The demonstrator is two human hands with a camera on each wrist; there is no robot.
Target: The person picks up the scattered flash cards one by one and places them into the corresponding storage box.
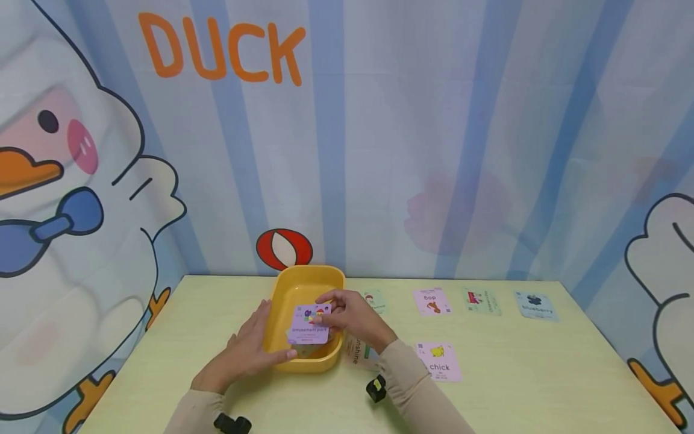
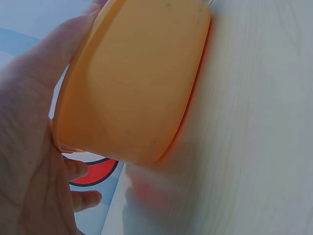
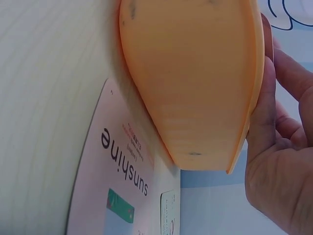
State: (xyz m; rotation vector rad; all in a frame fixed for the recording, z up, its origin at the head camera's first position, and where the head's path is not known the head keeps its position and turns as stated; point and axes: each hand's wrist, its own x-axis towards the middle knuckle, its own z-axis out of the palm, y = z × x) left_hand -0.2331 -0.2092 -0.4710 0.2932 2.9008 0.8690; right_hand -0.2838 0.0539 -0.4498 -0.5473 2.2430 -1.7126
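Observation:
A yellow plastic bin (image 1: 310, 272) stands near the table's back edge with several cards inside, the lower ones partly hidden. My left hand (image 1: 246, 346) holds the bin at its left side, thumb over the front rim; the left wrist view shows that hand (image 2: 29, 117) against the orange-looking outer wall (image 2: 132, 83). Above the bin, my right hand (image 1: 355, 316) pinches a purple "amusement park" card (image 1: 309, 331). In the right wrist view, the right hand (image 3: 279, 127) is at the bin's rim, and the card is mostly hidden. A "sunshine" card (image 1: 359, 354) lies beside the bin under my right forearm.
To the right on the table lie a pink card with a brown picture (image 1: 432, 301), a green card (image 1: 481, 300), a blueberry card (image 1: 535, 306) and a chick card (image 1: 440, 361). Another green card (image 1: 375, 299) is partly behind my right hand. A striped duck backdrop (image 1: 379, 150) rises behind the table.

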